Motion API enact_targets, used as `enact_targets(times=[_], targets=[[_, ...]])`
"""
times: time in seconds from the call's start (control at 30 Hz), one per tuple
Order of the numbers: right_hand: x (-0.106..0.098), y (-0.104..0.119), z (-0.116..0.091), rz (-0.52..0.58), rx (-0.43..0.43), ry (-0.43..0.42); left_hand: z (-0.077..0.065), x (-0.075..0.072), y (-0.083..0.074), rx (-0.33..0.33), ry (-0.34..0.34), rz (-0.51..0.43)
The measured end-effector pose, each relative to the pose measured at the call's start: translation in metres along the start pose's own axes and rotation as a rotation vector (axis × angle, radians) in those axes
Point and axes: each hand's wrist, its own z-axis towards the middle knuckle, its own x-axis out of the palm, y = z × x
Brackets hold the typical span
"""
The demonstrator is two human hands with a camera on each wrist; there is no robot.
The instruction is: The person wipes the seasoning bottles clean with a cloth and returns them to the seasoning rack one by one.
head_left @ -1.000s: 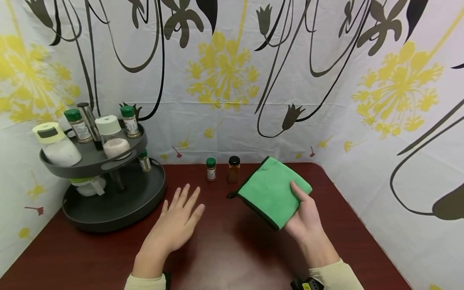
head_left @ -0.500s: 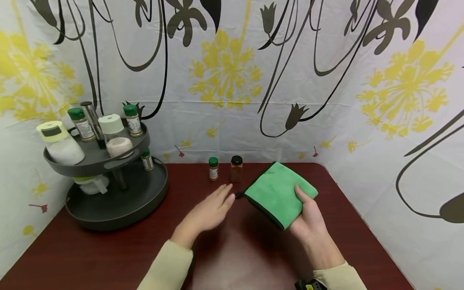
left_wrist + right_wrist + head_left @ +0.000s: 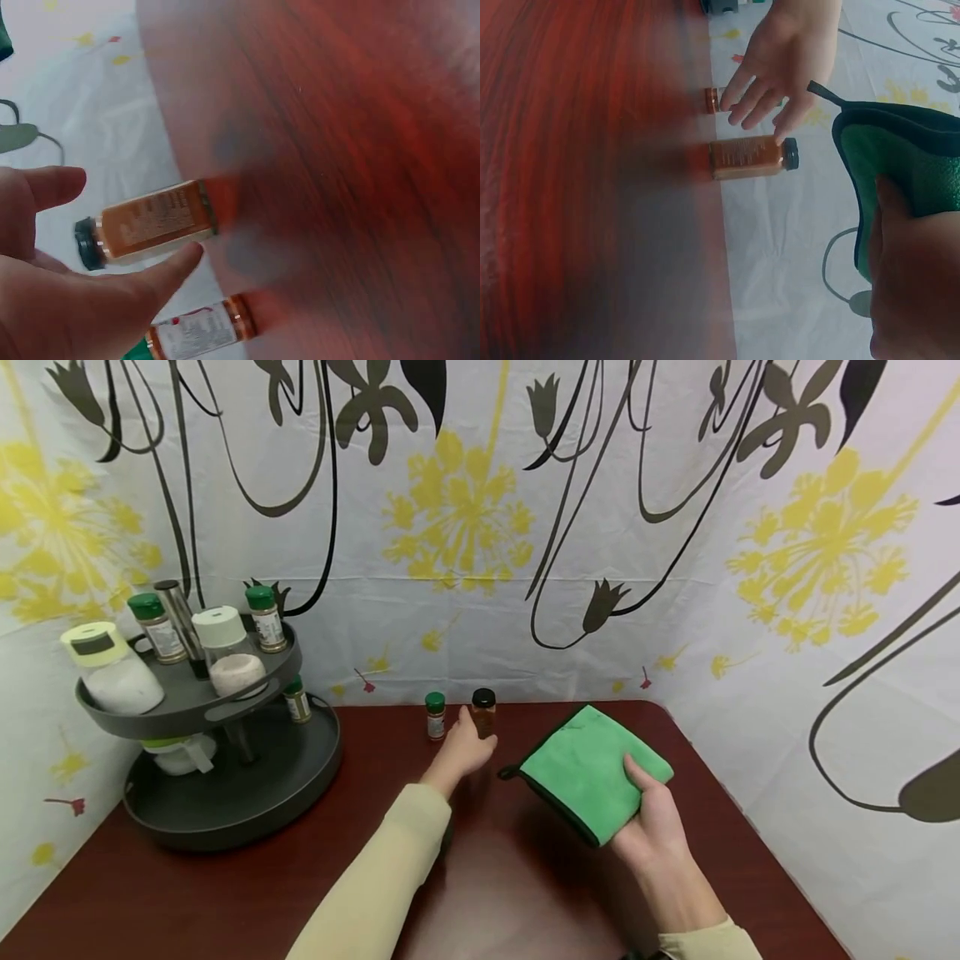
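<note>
My left hand [image 3: 463,750] is stretched out to the back of the table, just in front of a black-capped spice jar [image 3: 484,720] with brownish-orange contents. In the left wrist view, the spread thumb and fingers lie on either side of that jar [image 3: 154,221], with no clear grip on it. The right wrist view also shows the fingers extended beside the jar [image 3: 746,159]. A smaller green-capped spice bottle [image 3: 435,718] stands to the jar's left. My right hand [image 3: 656,827] grips a folded green cloth [image 3: 588,768] with dark edging and a loop, held above the table, thumb on top.
At left stands a dark two-tier turntable [image 3: 225,835]. Its upper tier carries green-capped bottles [image 3: 266,620], pale-lidded containers [image 3: 112,668] and a metal cylinder [image 3: 180,618]; below are a white container [image 3: 180,756] and another bottle [image 3: 297,702]. A patterned curtain [image 3: 465,643] hangs behind the dark red table [image 3: 510,877].
My left hand has moved right and forward from above the table's middle to the spice jar. The right hand keeps its hold on the green cloth, shifting slightly right.
</note>
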Motion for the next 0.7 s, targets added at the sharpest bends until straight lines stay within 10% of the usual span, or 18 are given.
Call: enact_targets(times=[0.7], targets=[[-0.008,-0.007,0.003,-0.055,0.036,-0.019,0.033,0.013,0.007,0.061,-0.14,0.012]])
